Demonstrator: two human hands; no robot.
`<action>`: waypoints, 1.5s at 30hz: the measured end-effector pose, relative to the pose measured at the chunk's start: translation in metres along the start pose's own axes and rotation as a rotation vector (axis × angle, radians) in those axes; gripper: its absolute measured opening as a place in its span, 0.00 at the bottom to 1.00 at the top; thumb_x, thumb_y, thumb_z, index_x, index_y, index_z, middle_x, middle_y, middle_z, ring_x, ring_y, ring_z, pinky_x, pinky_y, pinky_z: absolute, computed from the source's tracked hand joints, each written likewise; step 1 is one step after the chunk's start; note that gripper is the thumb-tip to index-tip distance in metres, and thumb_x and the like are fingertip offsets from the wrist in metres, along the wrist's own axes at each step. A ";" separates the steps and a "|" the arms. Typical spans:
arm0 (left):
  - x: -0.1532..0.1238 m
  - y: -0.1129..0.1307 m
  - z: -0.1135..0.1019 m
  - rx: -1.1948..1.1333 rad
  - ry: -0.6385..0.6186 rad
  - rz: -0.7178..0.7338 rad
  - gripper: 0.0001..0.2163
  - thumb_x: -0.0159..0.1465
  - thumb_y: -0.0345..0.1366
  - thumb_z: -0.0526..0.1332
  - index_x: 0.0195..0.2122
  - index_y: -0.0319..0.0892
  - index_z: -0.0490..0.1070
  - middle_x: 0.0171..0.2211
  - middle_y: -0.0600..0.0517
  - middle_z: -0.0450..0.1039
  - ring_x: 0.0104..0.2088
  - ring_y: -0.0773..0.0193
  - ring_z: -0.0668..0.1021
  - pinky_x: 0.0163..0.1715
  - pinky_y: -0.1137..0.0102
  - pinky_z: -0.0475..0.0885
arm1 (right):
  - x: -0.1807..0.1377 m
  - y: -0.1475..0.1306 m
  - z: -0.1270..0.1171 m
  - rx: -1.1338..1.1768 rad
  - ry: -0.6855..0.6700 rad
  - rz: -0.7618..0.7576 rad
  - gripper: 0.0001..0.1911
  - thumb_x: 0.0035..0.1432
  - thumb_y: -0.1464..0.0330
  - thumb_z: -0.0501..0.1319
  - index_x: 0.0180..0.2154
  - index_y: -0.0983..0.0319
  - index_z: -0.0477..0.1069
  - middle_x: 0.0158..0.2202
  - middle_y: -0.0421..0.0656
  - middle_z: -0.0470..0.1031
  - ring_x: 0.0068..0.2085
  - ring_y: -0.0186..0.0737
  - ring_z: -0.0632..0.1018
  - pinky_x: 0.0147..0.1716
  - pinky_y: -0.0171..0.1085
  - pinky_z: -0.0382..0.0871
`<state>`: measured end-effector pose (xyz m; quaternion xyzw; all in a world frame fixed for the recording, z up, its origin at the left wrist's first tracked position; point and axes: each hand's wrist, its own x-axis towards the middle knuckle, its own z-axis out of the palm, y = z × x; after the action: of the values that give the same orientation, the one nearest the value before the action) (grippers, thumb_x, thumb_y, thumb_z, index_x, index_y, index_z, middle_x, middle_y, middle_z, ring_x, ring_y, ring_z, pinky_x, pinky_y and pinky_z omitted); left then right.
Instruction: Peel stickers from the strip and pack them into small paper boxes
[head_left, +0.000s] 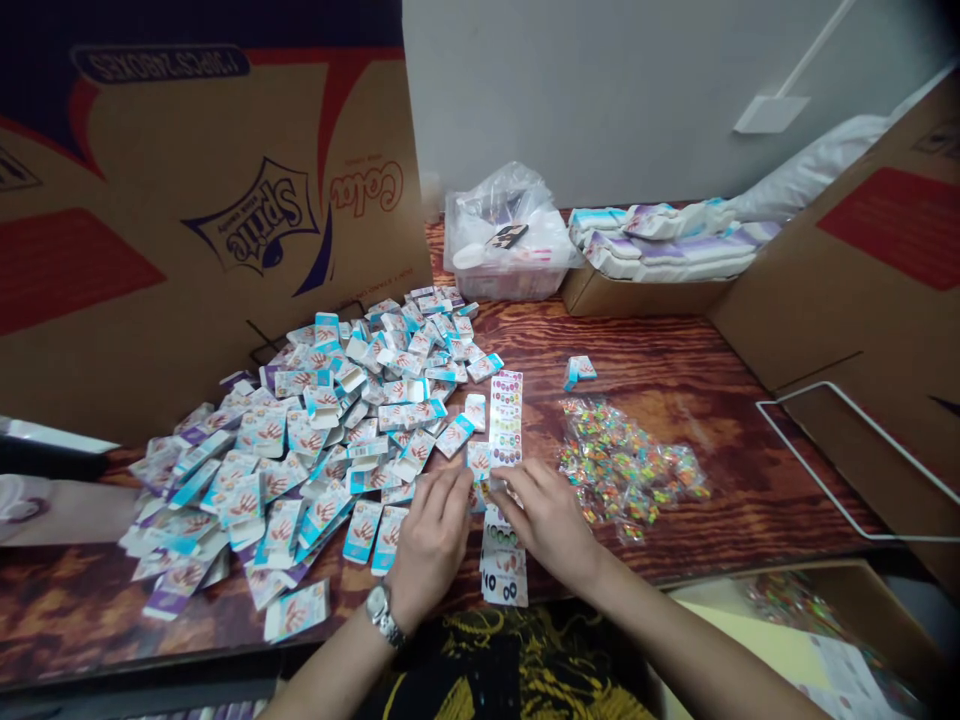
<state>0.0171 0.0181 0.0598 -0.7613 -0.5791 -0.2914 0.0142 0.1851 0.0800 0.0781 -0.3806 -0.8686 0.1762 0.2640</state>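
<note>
My left hand (431,540) and my right hand (547,520) meet over a long strip of colourful stickers (505,420) that lies on the wooden table (675,370). The fingers of both hands are bent and pinch at the strip near its middle. A watch sits on my left wrist. The strip's near end (504,580) shows below the hands. Just left of them spreads a big heap of small white-and-teal cartons (315,450) with hand prints on them. A pile of clear packets with bright small pieces (626,465) lies right of my right hand.
A single small carton (579,370) lies apart on the table. Cardboard walls stand at the left (187,220) and right (862,280). A plastic bag in a tub (506,235) and a box of stacked flat cartons (660,250) stand at the back. A white wire frame (847,470) rests at right.
</note>
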 end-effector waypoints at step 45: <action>0.002 -0.001 0.011 -0.245 -0.051 -0.126 0.18 0.61 0.26 0.55 0.52 0.43 0.59 0.50 0.44 0.64 0.53 0.56 0.68 0.50 0.60 0.69 | 0.005 0.012 -0.005 0.453 0.006 0.060 0.08 0.61 0.70 0.56 0.44 0.60 0.67 0.42 0.45 0.68 0.41 0.39 0.72 0.39 0.38 0.69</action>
<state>0.0211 0.0245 0.0515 -0.7266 -0.5861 -0.3408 -0.1118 0.1921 0.0920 0.0779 -0.3378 -0.7944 0.3733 0.3399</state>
